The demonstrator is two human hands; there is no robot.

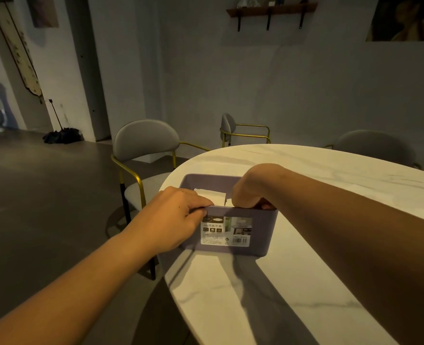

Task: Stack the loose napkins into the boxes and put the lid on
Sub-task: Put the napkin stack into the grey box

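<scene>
A purple-grey tissue box (pixel 260 235) with a printed label on its near wall stands open near the left end of the white marble table (pixel 305 170). White napkins (pixel 212 195) lie inside it. My left hand (pixel 176 217) is at the box's near-left rim, its fingers curled over the edge and touching the napkins. My right hand (pixel 250 192) reaches down into the box at the right side, fingers curled inside and mostly hidden. No lid is in view.
A grey chair with gold arms (pixel 143 150) stands by the table's left end, and two more chairs (pixel 233 130) are behind the table. A folded umbrella (pixel 61 135) lies on the floor at the far left. A wall shelf (pixel 270 11) hangs above.
</scene>
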